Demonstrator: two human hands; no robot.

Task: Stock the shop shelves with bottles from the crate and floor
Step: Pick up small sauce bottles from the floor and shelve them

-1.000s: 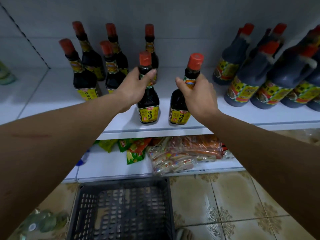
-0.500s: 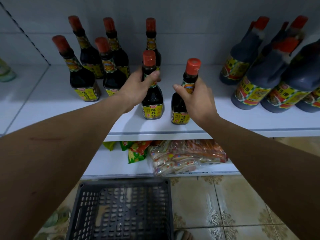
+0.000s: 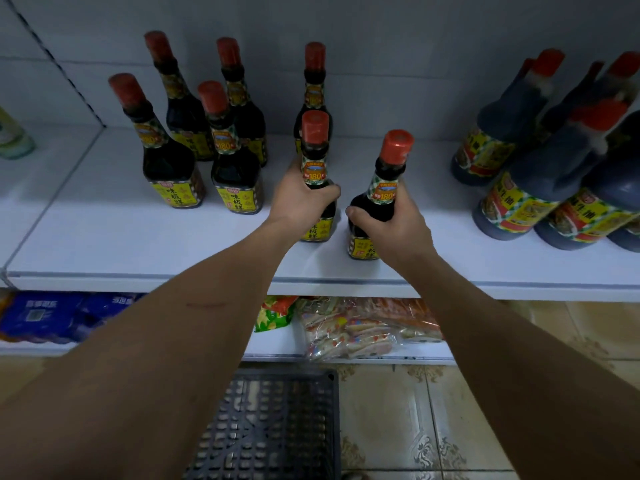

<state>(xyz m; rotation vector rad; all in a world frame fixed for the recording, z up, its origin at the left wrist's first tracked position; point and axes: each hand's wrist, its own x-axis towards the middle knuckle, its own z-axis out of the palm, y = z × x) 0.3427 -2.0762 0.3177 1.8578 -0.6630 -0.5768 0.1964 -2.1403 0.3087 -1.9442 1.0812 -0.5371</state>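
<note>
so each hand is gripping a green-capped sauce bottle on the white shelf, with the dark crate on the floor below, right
Not quite: the caps are red, not green. The head view shows the left hand gripping one red-capped sauce bottle and the right hand gripping another, both on the white shelf, with the dark crate on the floor below.

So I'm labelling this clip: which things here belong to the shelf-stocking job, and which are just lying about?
Job: left hand gripping a bottle; right hand gripping another bottle; shelf; crate.
Lying about: snack packets; blue packs; big jugs.
</note>
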